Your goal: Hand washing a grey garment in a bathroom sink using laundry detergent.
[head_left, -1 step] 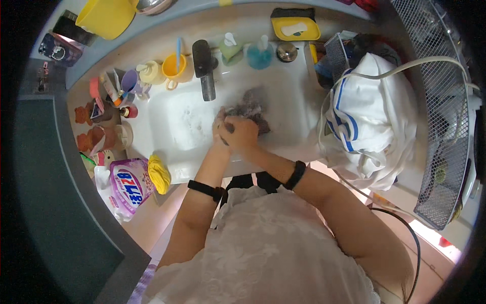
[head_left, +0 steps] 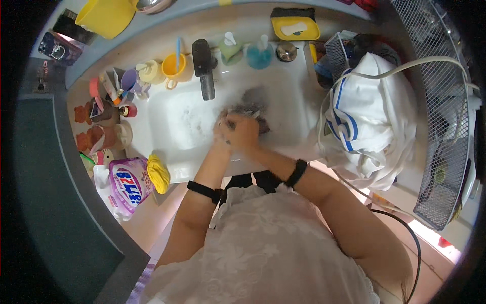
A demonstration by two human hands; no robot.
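Observation:
Both my hands are together over the white sink (head_left: 182,157), just in front of the dark faucet (head_left: 206,76). Between them is a wet dark cloth (head_left: 264,126) with soapy suds on it; it hangs out beyond my fingers toward the right and spreads in grey, cloudy water. My right hand (head_left: 244,133), smeared by motion, lies over the cloth with its fingers curled. Pressed against it from the left, my left hand (head_left: 221,127) is closed on the same cloth, its fingers partly hidden.
Along the sink's back rim stand a yellow cup (head_left: 174,66), a green pump bottle (head_left: 231,49) and a blue one (head_left: 259,54). A yellow cloth (head_left: 159,174) and purple detergent bag (head_left: 130,185) lie left. White laundry (head_left: 372,111) piles up at right, beside a wire rack (head_left: 435,137).
My right hand and forearm have shifted slightly and are more blurred. The dark cloth between my hands has changed shape a little; both hands still grip it.

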